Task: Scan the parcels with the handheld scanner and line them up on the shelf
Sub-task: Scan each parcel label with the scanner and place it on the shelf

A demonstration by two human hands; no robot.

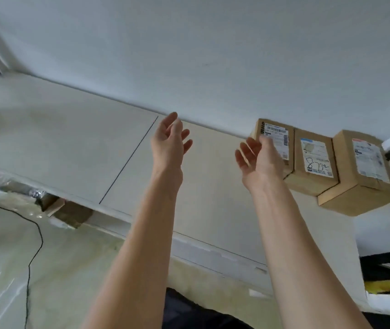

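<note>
Both my bare arms reach out over the pale shelf (70, 148), and neither hand holds anything. My left hand (169, 141) hangs above the shelf's middle, palm turned inward, its fingers (177, 128) straight and loosely spread, touching nothing I can see. My right hand (259, 157) is up at the left end of the row of parcels, its fingers (248, 148) relaxed and apart; it overlaps the front of the left parcel (275, 131), but I cannot tell whether it touches the cardboard or only hangs in front of it. Three brown cardboard parcels stand side by side against the white wall (213, 55) at the shelf's right end, each with a white printed label facing up toward me. The left parcel touches the middle parcel (314, 160), whose label carries dark handwritten scrawl, and that one presses against the right parcel (364, 172), the largest, which sticks out farther toward me than the other two. A thin dark seam (127, 160) crosses the shelf just left of my left hand. Below the shelf's front edge, on the left, a black cable (36, 245) trails across the floor, near crumpled clear plastic (4, 184). The scanner is nowhere in my view.
</note>
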